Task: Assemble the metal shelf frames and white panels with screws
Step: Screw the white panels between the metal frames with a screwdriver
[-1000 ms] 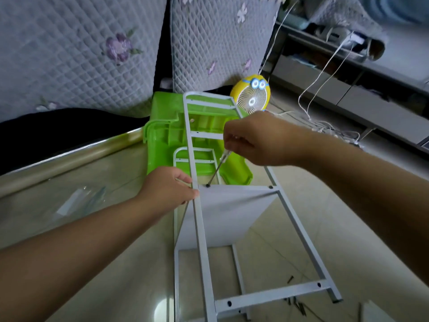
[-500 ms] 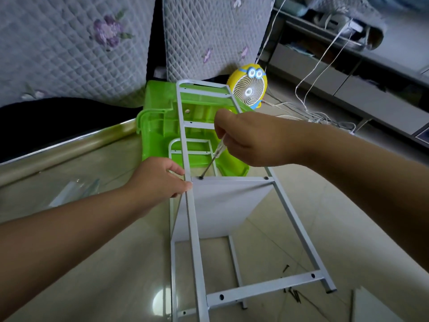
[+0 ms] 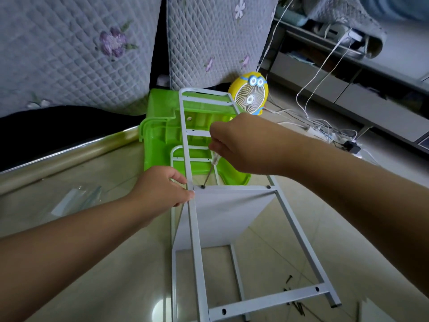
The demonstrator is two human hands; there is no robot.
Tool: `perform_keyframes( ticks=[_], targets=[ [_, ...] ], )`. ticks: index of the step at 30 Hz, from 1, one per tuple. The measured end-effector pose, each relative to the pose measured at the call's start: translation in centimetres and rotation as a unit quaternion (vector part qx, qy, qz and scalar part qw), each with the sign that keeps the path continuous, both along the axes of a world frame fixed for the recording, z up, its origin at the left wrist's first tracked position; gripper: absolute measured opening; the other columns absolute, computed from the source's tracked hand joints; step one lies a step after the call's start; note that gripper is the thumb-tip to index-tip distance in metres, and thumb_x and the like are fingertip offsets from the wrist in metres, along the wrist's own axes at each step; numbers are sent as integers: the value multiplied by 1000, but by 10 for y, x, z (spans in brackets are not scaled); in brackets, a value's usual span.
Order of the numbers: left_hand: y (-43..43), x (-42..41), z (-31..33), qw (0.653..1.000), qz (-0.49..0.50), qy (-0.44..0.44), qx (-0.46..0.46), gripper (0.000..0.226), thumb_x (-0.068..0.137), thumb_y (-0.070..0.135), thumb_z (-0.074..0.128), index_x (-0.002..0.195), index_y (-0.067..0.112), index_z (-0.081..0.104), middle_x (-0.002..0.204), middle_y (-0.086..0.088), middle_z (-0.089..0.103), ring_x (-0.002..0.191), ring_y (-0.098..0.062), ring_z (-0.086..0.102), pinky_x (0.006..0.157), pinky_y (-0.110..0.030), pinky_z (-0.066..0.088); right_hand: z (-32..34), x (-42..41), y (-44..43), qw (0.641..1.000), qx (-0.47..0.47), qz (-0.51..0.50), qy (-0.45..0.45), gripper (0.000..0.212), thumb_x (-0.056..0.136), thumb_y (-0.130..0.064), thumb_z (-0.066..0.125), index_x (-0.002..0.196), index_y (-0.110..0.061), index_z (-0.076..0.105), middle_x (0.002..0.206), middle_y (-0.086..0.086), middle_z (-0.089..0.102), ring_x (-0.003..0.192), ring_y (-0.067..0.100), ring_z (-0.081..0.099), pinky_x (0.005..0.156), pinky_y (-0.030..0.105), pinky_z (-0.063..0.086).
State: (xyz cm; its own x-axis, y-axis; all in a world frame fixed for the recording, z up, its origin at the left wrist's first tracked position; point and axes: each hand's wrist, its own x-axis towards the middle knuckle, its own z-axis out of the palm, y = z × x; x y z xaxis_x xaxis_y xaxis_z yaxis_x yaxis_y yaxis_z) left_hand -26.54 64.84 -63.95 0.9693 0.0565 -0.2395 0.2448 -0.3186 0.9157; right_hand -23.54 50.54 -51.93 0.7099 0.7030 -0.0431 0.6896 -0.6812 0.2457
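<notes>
**Driving the left screw into the panel edge**

The screw [image 3: 203,186] sits in the left hole of a crossbar in the middle of the scene, where the top edge of the panel [image 3: 222,214] meets the frame [image 3: 196,240]. The panel stands on its edge, so the frame lies flat over it. The screwdriver [image 3: 212,167] has its tip in the screw head and leans up into the right hand [image 3: 239,145]. This hand's fingers are clenched around the handle from above, probably to press down while turning. The left hand [image 3: 160,189] grasps the left rail just beside the screw, I think to keep the hole in line. A second screw [image 3: 268,187] is already in the right hole. The near crossbar [image 3: 269,301] shows two empty holes, and loose screws [image 3: 289,279] lie on the floor beside it. Far behind are a green stool [image 3: 162,145] and a fan [image 3: 250,95].
</notes>
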Motion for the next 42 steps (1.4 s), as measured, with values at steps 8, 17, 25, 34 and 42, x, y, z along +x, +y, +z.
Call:
perform_keyframes(
  ticks=[8, 17, 25, 34, 42],
  targets=[
    [2, 3, 3, 1000, -13, 0, 27, 19, 71, 9, 76, 79, 15, 60, 76, -14, 69, 60, -20, 60, 69, -30, 51, 9, -1, -9, 966, -240, 75, -58, 35, 100, -35, 28, 116, -11, 47, 109, 9, 51, 97, 29, 55, 57, 30, 30],
    [0, 6, 4, 1000, -13, 18, 19, 21, 69, 1, 77, 83, -4, 62, 70, -12, 63, 58, -19, 56, 62, -25, 47, 18, 2, 24, 955, -294, 33, 22, 32, 98, -31, 39, 105, -5, 55, 62, -1, 30, 73, 22, 38, 64, 28, 35],
    [0, 2, 0, 999, -19, 18, 35, 24, 71, 6, 77, 87, -5, 63, 75, -10, 64, 63, -19, 56, 71, -32, 49, 20, 18, 30, 937, -312, -96, 124, 36, 97, -35, 40, 88, -8, 60, 74, 7, 52, 63, 23, 48, 51, 21, 40],
    [3, 3, 7, 998, -51, 40, 20, 48, 77, 8, 73, 120, -4, 55, 83, -17, 68, 63, -16, 59, 68, -30, 52, 6, -15, 8, 942, -310, 71, -110, 10, 65, -15, 55, 60, -13, 63, 59, 6, 57, 50, 22, 56, 43, 19, 14],
    [2, 3, 6, 997, -41, 69, -15, 14, 74, 3, 74, 80, 0, 62, 74, -18, 66, 61, -19, 58, 72, -31, 53, 9, -15, 24, 912, -395, 77, -77, 21, 89, -3, 42, 69, -7, 36, 62, 3, 38, 48, 16, 26, 46, 20, 29]
  ],
)
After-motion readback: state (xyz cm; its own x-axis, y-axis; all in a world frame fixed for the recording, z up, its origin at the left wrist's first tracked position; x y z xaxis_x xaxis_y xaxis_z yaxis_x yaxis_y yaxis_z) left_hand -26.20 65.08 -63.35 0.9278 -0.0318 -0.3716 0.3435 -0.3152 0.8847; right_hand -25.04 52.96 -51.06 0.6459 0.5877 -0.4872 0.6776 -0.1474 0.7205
